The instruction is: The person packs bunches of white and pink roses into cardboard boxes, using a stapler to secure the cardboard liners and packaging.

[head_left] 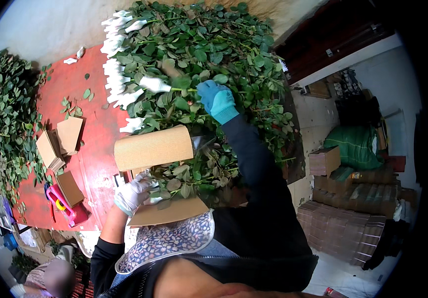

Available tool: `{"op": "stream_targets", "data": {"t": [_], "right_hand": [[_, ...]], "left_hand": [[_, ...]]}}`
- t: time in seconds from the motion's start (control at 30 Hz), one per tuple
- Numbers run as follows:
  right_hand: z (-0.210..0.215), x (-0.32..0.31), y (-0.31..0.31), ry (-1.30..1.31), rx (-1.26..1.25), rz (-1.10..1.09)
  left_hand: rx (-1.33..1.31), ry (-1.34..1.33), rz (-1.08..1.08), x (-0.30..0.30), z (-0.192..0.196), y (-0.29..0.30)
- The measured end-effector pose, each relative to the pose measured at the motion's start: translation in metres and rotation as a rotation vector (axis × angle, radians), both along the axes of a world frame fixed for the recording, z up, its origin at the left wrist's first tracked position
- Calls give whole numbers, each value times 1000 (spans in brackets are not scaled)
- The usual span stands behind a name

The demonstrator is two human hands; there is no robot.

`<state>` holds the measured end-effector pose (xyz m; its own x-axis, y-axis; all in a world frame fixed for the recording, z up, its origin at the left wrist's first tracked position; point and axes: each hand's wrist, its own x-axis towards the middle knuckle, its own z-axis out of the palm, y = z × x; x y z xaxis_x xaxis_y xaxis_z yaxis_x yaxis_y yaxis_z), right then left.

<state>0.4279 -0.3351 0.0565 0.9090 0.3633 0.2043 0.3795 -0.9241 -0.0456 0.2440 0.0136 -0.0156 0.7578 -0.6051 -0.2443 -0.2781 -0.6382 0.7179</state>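
My right hand [216,101], in a blue glove, is closed around the green stem of a rose [155,84] whose head is wrapped in a white sleeve. The rose lies level above a large pile of leafy roses [199,49], their white-sleeved heads lined up on the left. My left hand [133,193], in a white glove, has its fingers curled between a curved corrugated cardboard sheet [154,150] and a flat brown cardboard sheet [169,212]. Leafy stems run to the right between these sheets. What the left fingers grip is hidden.
The red table [97,84] carries cardboard pieces [69,134] and a pink tape dispenser [67,206]. More leafy stems [3,114] are heaped at far left. A person [57,278] is at lower left. Stacked cardboard [343,228] and a green sack [355,146] stand on the right.
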Motion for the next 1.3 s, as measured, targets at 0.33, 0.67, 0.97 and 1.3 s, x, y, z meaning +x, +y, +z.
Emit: {"op": "stream_targets", "data": {"t": [0.33, 0.67, 0.97, 1.3], "right_hand": [[-32, 13, -33, 142, 8, -79], [60, -41, -88, -232, -34, -10], [52, -155, 52, 215, -13, 432], [-74, -148, 32, 283, -124, 293]], "left_hand": [[-92, 2, -25, 1, -10, -1], [-75, 48, -18, 1, -2, 8], [-684, 452, 130, 5, -16, 1], [-218, -158, -24, 2, -18, 9]]}}
